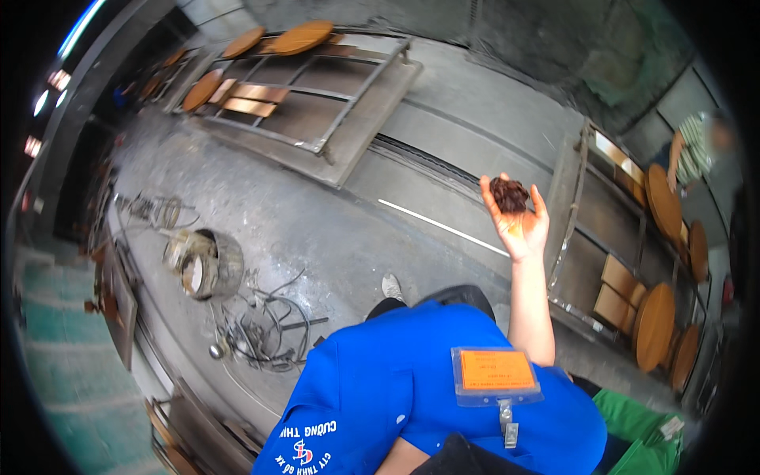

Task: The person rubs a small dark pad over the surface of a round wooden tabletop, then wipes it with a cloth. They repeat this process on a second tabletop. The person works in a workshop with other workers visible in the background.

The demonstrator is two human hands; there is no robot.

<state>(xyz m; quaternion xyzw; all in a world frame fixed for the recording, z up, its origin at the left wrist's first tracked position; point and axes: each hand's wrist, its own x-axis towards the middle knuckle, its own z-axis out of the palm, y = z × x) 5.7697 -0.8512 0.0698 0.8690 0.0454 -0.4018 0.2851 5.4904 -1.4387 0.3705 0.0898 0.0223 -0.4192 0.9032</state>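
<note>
My right hand is raised in front of me at the right, palm toward me and smeared with orange-brown stain. Its fingers cup a dark red-brown wad, like a stained pad or rag. Below it are my bare forearm and my blue shirt with an orange badge clipped on. My left hand is not in view. One shoe shows on the grey concrete floor.
A metal rack with round wooden discs and wooden boards lies at the top. A second metal rack with discs stands at the right. A battered bucket and tangled wire lie at the left. A person in a striped shirt bends at the far right.
</note>
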